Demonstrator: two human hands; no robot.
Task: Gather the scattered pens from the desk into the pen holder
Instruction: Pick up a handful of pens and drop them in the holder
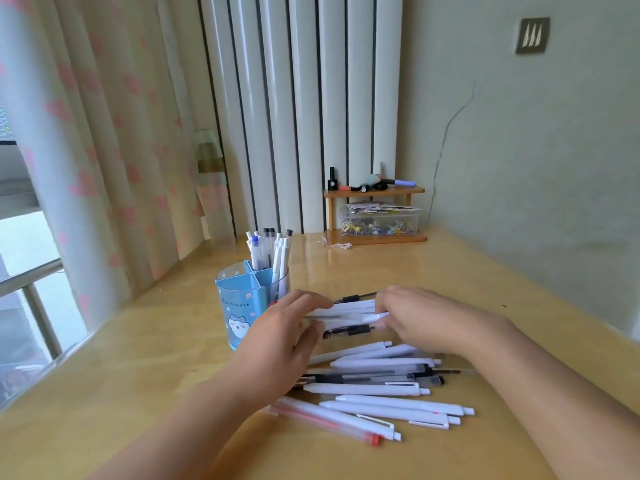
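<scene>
Both hands, left hand [277, 336] and right hand [420, 318], grip a bundle of pens [349, 311] between them above the tabletop [485, 278]. More loose pens [381, 389] lie at 6 o'clock of it; the pen holder [247, 299] stands at 9 o'clock.

The desk [450, 289] is light wood and shiny. A blue pen holder [242, 299] stands on it at the left. A heap of white, black and red pens [374, 389] lies beside it. A little wooden shelf [375, 239] stands at the back by the wall.
</scene>
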